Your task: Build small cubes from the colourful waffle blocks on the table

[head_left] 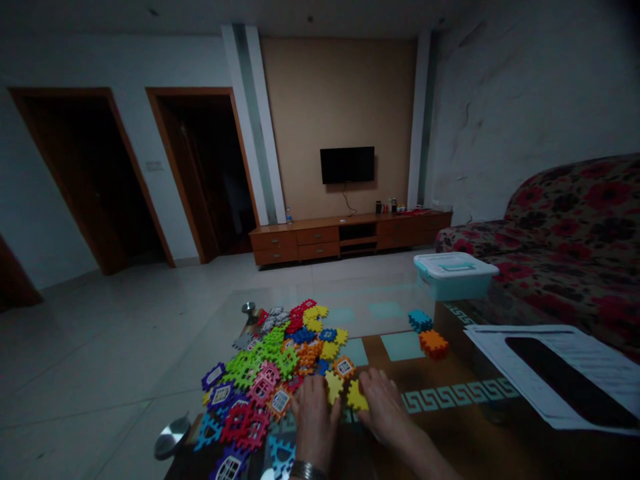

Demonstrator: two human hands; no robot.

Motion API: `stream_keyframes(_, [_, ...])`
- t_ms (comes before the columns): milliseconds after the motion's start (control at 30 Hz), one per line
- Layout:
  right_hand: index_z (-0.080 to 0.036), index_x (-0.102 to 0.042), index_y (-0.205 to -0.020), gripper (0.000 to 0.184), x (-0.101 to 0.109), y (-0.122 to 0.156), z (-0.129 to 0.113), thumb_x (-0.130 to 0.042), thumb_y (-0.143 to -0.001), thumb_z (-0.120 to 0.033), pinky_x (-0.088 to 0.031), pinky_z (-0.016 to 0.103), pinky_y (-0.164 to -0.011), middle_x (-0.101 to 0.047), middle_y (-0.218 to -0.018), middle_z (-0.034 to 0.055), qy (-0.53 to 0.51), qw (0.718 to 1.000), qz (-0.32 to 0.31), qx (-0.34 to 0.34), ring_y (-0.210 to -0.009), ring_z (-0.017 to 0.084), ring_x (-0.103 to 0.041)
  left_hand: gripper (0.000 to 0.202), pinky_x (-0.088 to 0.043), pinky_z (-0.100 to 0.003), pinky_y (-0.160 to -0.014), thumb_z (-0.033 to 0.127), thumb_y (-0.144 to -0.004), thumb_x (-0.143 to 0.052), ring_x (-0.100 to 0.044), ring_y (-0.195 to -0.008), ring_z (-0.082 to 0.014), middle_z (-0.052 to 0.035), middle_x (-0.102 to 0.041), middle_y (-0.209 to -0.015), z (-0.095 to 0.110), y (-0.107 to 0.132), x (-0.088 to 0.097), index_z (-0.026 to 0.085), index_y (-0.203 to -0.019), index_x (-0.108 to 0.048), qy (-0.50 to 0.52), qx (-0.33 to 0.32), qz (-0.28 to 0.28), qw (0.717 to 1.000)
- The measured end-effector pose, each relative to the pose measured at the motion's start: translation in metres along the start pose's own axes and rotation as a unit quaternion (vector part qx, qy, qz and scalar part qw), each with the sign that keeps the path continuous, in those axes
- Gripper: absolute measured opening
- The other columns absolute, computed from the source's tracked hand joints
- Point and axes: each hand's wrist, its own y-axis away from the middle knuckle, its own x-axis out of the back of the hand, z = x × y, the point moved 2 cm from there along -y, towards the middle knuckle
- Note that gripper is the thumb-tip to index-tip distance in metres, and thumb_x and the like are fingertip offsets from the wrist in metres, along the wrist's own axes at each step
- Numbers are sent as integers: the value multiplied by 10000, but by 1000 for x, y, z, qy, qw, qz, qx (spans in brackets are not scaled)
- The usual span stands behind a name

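Observation:
My left hand [315, 415], with a bracelet on its wrist, is closed at the edge of a yellow interlocking plastic block [333, 385], which shows between fingers and thumb. To the right, my right hand [383, 403] grips a second yellow block [357, 396] by its right side. The two toothed pieces are close together, with a small gap between them. Just beyond them lies an orange block with a window [344, 367]. A pile of colourful blocks spreads left of my hands, including green ones [245, 367] and red ones [237, 420].
On the glass table's right side are a blue stack [420, 321] and an orange stack [434, 344] of blocks. Papers [540, 340] with a dark phone-like slab [565, 380] lie farther right. A lidded teal box [455, 277] stands behind, near a floral sofa [575, 220].

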Motion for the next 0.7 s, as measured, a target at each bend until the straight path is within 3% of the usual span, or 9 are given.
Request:
stream_keyframes(167, [-187, -578, -971, 397, 2, -3, 6, -558, -598, -53, -384, 341, -909, -592, -1106, 70, -100, 982, -61, 145, -1043, 241, -508, 254, -389, -358, -919, 187, -775, -503, -559, -1069, -236, -69, -633, -1068, -4, -6, 3, 206, -1024, -547, 71, -27, -31, 997])
stream_keyframes(233, [-192, -575, -1003, 443, 3, -4, 12, -596, -582, -55, -392, 313, -911, -589, -1113, 56, -143, 973, -84, 162, -1049, 222, -511, 261, -399, -348, -926, 202, -768, -513, -557, -1074, -227, -72, -628, -1083, -5, -8, 9, 202, -1029, -532, 116, -38, -51, 991])
stream_keyframes(367, [-206, -591, -1022, 536, 3, -13, 33, -599, -526, -2, -432, 266, -863, -596, -1127, 42, -217, 964, -92, 121, -1018, 192, -552, 283, -390, -337, -941, 173, -727, -536, -549, -1068, -214, -66, -626, -1096, 3, -6, 20, 202, -1008, -524, 143, -48, -89, 985])
stream_keyframes(500, [-173, -617, -969, 513, -5, -27, 55, -435, -541, 44, -434, 271, -875, -630, -1036, 66, -200, 978, -10, 52, -996, 184, -583, 369, -357, -312, -939, 127, -684, -551, -534, -1077, -199, -42, -626, -1120, 18, 1, 15, 212, -1043, -534, 114, -80, -135, 981])
stream_keyframes(600, [-154, -638, -932, 429, -13, -38, 63, -442, -593, 20, -439, 283, -881, -642, -991, 88, -179, 982, 59, 21, -976, 200, -599, 364, -332, -314, -929, 124, -685, -551, -518, -1086, -199, -33, -622, -1125, 25, 4, 8, 211, -1039, -542, 81, -89, -154, 981])
stream_keyframes(700, [-148, -648, -962, 371, -19, -53, 62, -471, -661, -23, -441, 281, -891, -642, -1011, 101, -173, 981, 84, 15, -993, 205, -602, 413, -311, -325, -942, 167, -662, -603, -479, -1143, -220, -43, -593, -1195, 26, 4, 4, 208, -1066, -529, 60, -88, -175, 979])
